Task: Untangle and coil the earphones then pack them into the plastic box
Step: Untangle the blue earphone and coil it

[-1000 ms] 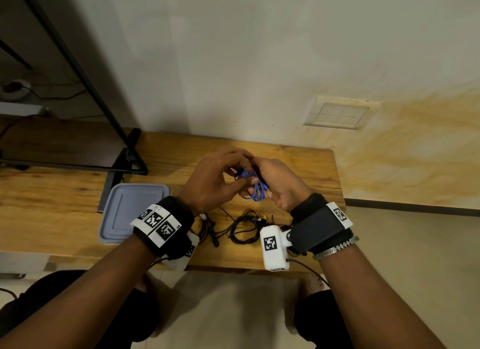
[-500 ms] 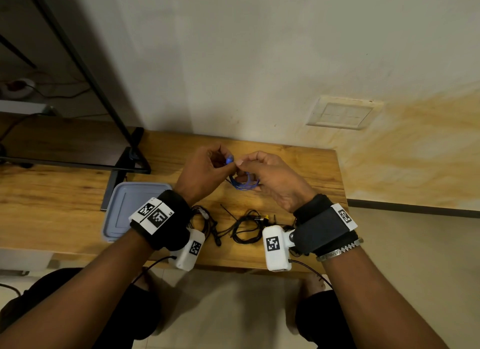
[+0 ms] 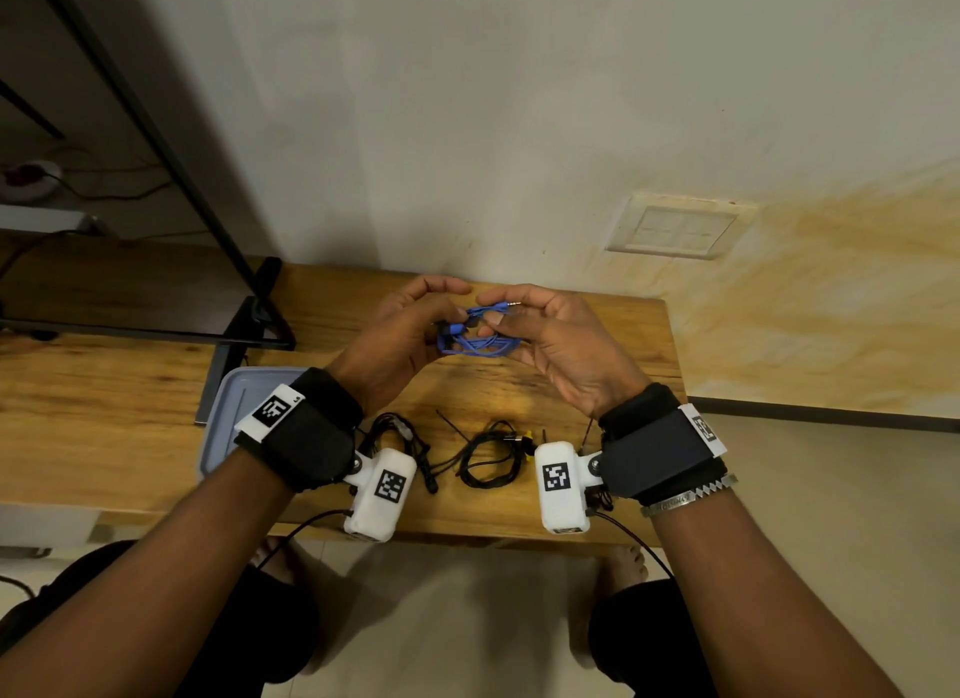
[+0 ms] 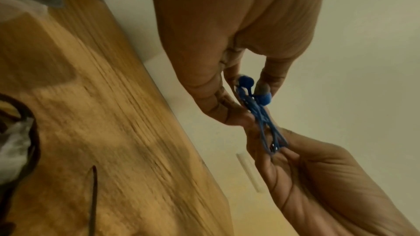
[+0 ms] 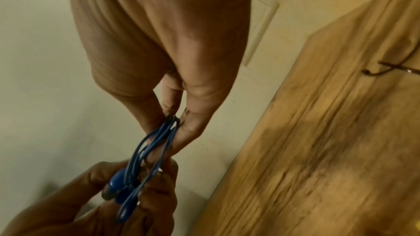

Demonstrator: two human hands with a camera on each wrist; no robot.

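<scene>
Blue earphones hang in a small coil between my two hands above the wooden table. My left hand pinches the end with the two blue earbuds. My right hand pinches the other end of the loops, and the metal jack plug sticks out by its fingertips. The grey plastic box sits on the table at the left, partly hidden by my left wrist. Black earphones lie on the table below my hands.
A second black cable bundle lies beside my left wrist camera. A black metal stand rises behind the box. The wall runs along the table's far edge, with a switch plate at the right. The table's front edge is near my wrists.
My hands rose slightly toward the wall and drew a little apart, stretching the blue coil flat between them. The jack plug now shows at my right fingertips.
</scene>
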